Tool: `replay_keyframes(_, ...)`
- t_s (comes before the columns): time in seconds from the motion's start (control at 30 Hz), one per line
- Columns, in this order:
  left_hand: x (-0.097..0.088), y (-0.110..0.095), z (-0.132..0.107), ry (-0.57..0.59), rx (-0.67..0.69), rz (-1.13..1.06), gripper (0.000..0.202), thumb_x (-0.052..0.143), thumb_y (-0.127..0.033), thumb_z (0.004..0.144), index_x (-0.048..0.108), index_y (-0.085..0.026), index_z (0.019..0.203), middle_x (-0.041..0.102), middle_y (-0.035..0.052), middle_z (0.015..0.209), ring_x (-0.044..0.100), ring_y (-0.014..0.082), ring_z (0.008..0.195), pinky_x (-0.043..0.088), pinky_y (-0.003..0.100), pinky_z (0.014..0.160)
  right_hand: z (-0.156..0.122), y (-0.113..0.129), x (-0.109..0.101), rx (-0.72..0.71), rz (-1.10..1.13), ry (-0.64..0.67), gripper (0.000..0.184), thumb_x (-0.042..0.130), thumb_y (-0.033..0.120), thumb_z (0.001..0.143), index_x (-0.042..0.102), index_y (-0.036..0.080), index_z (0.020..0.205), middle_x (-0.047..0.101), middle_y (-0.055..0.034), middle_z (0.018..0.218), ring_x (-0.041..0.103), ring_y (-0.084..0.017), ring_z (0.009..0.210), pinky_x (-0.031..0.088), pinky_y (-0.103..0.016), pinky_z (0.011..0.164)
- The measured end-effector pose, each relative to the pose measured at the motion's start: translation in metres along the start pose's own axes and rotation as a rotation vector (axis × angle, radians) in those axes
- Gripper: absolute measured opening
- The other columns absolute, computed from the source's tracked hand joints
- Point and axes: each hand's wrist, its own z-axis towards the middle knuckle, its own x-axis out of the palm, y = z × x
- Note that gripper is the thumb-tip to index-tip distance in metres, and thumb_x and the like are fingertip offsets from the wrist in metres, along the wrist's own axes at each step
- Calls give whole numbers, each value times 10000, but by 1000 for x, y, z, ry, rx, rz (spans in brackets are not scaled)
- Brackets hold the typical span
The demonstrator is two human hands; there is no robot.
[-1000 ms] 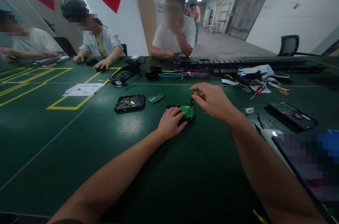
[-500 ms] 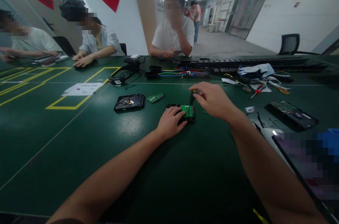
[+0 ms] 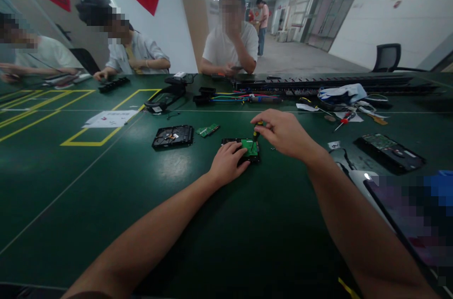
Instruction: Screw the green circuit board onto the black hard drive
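Observation:
A hard drive [image 3: 255,159] with a green circuit board [image 3: 250,146] facing up lies on the green table in front of me. My left hand [image 3: 228,162] holds it down from the left, fingers across its top and the thumb at its near edge; much of the drive is hidden under them. In my right hand [image 3: 279,131] is a black and yellow screwdriver [image 3: 255,135], gripped by the handle and held nearly upright. Its shaft points down onto the circuit board; the exact tip contact is too small to tell. Tiny screws [image 3: 272,149] lie right of the drive.
Left of my hands are another hard drive [image 3: 173,137] and a loose circuit board [image 3: 208,130]. A third drive [image 3: 390,153] and a laptop [image 3: 406,228] are at the right. Cables [image 3: 240,98] and a red screwdriver [image 3: 344,122] lie farther back. Several people sit across the table.
The screwdriver handle has turned slightly in my right fingers, showing more yellow. My left hand and the drive stay put. Across the table, a person's hand has drawn back from a black object.

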Motion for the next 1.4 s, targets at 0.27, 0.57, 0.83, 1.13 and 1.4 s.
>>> replay_keyframes(0.27, 0, 0, 0, -5, 2, -1, 437, 710, -442, 987, 698, -233, 1370, 649, 121, 1448, 550, 349, 1398, 479, 569, 1180, -3, 1, 2, 33, -2, -6, 240, 605, 169, 953, 757, 196, 1137, 746, -96, 1093, 672, -230, 915, 512, -362, 834)
replay_keyframes(0.57, 0, -1, -1, 0, -9, -7, 442, 700, -449, 992, 696, -233, 1377, 651, 122, 1446, 547, 356, 1400, 481, 575, 1177, 1, 2, -3, -25, -4, 12, 167, 643, 230, 989, 809, 224, 1001, 788, -84, 1028, 702, -251, 948, 511, -391, 885)
replay_keyframes(0.83, 0, -1, 0, 7, -15, -5, 445, 704, -460, 988, 696, -248, 1380, 644, 121, 1459, 546, 361, 1403, 477, 592, 1175, -1, 0, 1, 22, -21, -14, 228, 605, 146, 958, 776, 199, 1099, 801, -83, 1073, 713, -245, 946, 521, -379, 885)
replay_keyframes(1.13, -1, -1, 0, 1, -3, -7, 450, 695, -454, 996, 692, -220, 1381, 647, 130, 1448, 545, 351, 1406, 477, 566, 1184, 0, 1, -2, -4, -54, 22, 100, 646, 234, 979, 743, 215, 985, 726, -81, 980, 658, -242, 895, 502, -382, 852)
replay_keyframes(1.4, 0, -1, -1, 4, -12, -10, 444, 696, -457, 996, 691, -242, 1384, 647, 122, 1451, 545, 351, 1403, 478, 578, 1178, -2, 0, 1, -9, -29, 31, 303, 573, 123, 944, 742, 177, 1189, 765, -130, 1178, 695, -278, 1041, 519, -425, 955)
